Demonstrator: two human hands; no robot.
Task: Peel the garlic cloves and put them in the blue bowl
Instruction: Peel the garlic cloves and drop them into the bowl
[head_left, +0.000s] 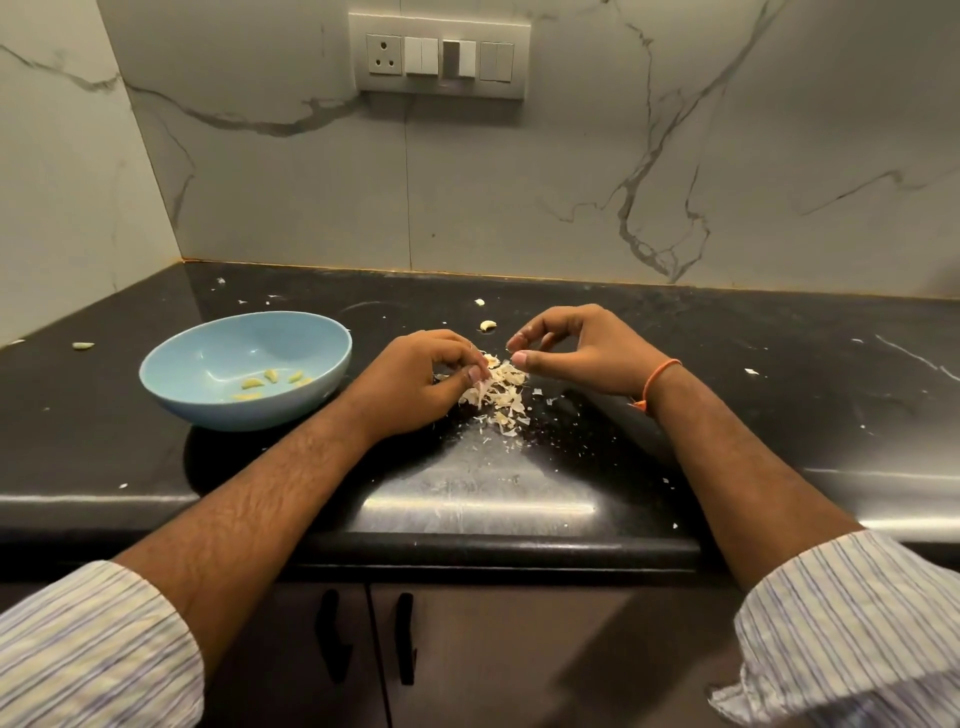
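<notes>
Striped sleeves low in frame; left hand (422, 375) pinches a garlic clove (490, 360) over the peel pile (498, 395), right hand (571, 349) curled, pinching skin. Peeling underway; next, drop it into the blue bowl (332, 358), centre-left.

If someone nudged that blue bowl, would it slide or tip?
The bowl would probably slide: the countertop looks glossy. It sits tilted on a rounded base, so it may rock. Only a few cloves weigh it down.
</notes>
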